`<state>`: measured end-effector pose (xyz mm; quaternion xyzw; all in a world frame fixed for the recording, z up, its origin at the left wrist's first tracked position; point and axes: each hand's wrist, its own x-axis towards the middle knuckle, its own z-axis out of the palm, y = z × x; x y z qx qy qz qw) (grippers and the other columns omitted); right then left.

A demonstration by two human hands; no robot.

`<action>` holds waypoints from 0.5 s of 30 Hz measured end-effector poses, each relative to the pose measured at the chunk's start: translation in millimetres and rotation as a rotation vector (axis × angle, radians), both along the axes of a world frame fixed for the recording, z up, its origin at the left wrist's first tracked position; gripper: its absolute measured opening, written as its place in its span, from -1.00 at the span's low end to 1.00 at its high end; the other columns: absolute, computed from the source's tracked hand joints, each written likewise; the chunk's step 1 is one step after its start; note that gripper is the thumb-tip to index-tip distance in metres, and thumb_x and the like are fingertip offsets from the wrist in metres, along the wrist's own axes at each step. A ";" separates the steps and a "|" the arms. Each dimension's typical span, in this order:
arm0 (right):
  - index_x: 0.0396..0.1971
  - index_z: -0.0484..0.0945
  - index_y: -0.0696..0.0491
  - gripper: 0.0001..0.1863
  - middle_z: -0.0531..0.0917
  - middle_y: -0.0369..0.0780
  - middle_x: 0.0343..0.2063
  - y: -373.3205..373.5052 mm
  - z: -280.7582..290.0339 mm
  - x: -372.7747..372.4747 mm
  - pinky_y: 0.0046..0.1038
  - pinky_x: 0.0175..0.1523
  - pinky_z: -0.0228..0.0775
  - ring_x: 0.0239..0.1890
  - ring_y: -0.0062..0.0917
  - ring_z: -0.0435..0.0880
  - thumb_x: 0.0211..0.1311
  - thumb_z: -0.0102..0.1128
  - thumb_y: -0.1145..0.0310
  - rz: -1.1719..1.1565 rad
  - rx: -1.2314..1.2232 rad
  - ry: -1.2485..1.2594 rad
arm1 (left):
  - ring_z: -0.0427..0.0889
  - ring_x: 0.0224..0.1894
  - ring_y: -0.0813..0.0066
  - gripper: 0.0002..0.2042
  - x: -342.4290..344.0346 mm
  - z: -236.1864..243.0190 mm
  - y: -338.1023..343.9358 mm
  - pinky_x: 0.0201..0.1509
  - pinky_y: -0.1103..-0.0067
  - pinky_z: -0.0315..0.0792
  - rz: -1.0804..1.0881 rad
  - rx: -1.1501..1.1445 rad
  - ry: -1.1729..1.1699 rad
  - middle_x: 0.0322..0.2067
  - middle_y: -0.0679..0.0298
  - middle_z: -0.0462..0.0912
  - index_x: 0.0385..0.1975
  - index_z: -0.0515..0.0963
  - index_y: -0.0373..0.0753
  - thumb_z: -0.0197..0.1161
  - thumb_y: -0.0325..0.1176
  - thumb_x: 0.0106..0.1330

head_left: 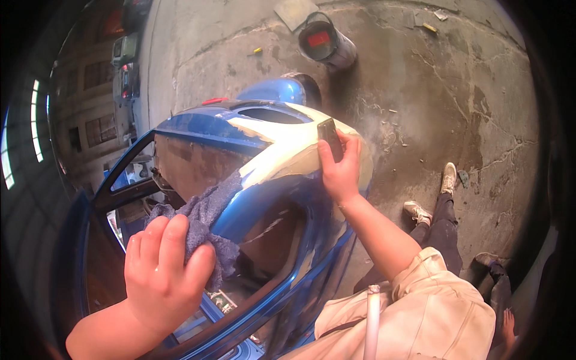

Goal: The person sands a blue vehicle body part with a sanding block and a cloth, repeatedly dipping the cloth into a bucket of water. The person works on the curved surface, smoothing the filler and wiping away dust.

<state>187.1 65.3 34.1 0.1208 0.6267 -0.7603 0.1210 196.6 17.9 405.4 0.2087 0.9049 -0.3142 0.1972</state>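
Over car, left hand: rag is clutched, apparently against slipping.
On car's filler, right hand: block is gripped by its sides, seemingly for steadiness.

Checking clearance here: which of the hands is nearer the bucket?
Right. The right hand, holding a dark block, is below the bucket in the picture; the left hand, gripping a blue cloth, is farther off, toward the lower left.

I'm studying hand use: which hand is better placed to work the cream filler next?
Probably the right hand: it holds a dark sanding block at the cream filler. The left hand is farther away and holds a blue-grey cloth.
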 end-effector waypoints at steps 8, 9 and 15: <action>0.17 0.48 0.11 -0.40 0.46 0.04 0.01 -5.4 55.6 -1.3 -0.10 0.26 0.32 0.08 -0.06 0.45 0.22 0.47 0.15 0.023 0.040 0.415 | 0.62 -0.14 0.10 -0.85 -7.5 3.1 -3.2 -0.24 0.35 0.46 0.003 -0.001 -0.034 -0.12 0.02 0.59 -0.44 0.53 -0.17 0.33 -0.36 0.02; 0.14 0.48 0.13 -0.45 0.46 0.01 -0.01 -4.5 34.4 -5.3 -0.13 0.26 0.33 0.09 -0.10 0.45 0.27 0.43 0.17 0.020 -0.014 0.247 | 0.62 -0.14 0.11 -0.85 -8.6 3.1 0.0 -0.23 0.35 0.46 -0.009 -0.005 -0.028 -0.13 0.02 0.59 -0.44 0.52 -0.18 0.32 -0.36 0.01; 0.20 0.52 0.11 -0.36 0.46 0.06 0.06 -10.1 101.7 7.2 -0.09 0.31 0.30 0.13 -0.04 0.45 0.27 0.41 0.01 0.051 0.127 0.455 | 0.61 -0.07 -0.03 -0.79 -5.1 -0.1 -3.3 -0.17 0.23 0.49 -0.014 -0.026 -0.063 -0.08 -0.04 0.56 -0.37 0.56 -0.24 0.35 -0.39 -0.03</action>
